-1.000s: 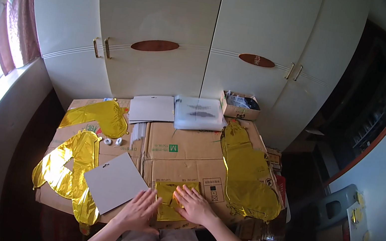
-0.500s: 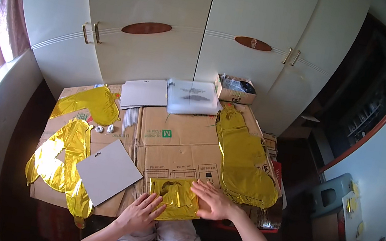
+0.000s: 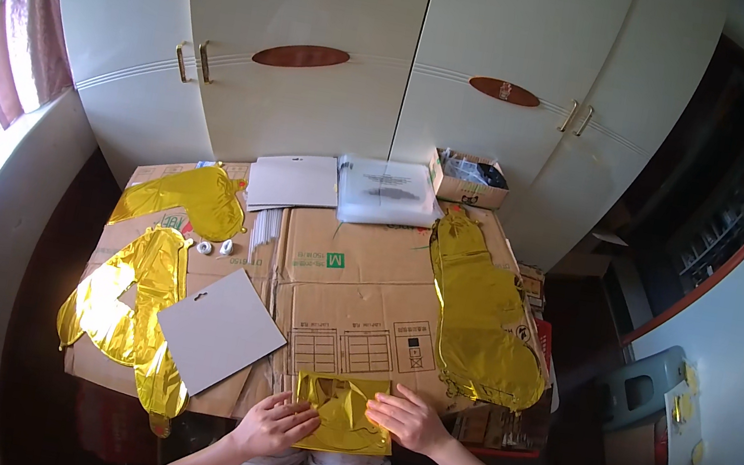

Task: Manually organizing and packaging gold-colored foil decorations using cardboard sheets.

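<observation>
A gold foil balloon, folded into a flat rectangle [image 3: 345, 420], lies at the table's near edge and reaches over it toward my lap. Creases and wrinkles cross its shiny top. My left hand [image 3: 272, 423] rests on its left side, fingers stretched over the foil. On the opposite side my right hand [image 3: 412, 420] lies with fingers extended flat on the foil and the thumb apart. Right of my hands, a long gold foil balloon [image 3: 484, 323] is spread flat. A grey-white card [image 3: 222, 331] with a hang slot lies to the left.
Two more gold foil balloons [image 3: 134, 292] [image 3: 192, 199] lie on the left of the cardboard [image 3: 336, 305] covering the table. Small white rolls [image 3: 216, 248], white straws [image 3: 265, 227], stacked cards [image 3: 294, 185], clear plastic bags [image 3: 386, 192] and an open box [image 3: 469, 180] sit farther back.
The folded balloon has slid nearer to me, further over the table edge. My right hand has moved from across its right part to its right edge; the left hand stays on its left side.
</observation>
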{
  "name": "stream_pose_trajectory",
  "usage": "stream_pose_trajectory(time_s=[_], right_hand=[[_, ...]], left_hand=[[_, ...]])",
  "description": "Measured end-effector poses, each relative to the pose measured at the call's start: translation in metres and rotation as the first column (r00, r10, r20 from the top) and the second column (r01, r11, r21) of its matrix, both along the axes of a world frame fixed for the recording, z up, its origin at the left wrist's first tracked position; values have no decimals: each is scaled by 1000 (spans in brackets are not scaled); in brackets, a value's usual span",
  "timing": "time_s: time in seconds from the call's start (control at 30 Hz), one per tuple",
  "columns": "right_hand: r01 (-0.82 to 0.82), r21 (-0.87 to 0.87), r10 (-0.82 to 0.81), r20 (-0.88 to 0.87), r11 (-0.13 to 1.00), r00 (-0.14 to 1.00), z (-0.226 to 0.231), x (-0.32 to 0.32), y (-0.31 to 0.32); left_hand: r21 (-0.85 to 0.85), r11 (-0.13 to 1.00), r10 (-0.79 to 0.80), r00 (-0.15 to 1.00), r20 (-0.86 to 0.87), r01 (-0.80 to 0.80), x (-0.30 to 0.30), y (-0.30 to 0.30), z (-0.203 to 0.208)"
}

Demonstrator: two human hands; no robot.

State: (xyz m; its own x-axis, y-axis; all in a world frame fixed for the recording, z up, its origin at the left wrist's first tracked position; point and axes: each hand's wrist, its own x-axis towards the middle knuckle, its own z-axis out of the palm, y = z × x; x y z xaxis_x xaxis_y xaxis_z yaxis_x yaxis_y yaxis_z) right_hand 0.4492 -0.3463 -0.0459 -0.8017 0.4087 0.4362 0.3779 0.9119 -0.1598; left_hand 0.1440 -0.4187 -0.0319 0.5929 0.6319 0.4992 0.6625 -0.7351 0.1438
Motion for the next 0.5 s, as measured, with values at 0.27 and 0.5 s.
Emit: stream_pose_trajectory(time_s=[0.27,0.5], right_hand=[[-8,-883,-436,-239,469,868,23,-28,24],[-521,-848,-647,-454,103,612,10,-52,72]], left_hand=[[-789,552,513,635,578,272,-19,54,30],[-874,266,770,456,446,406,-21,113,61]])
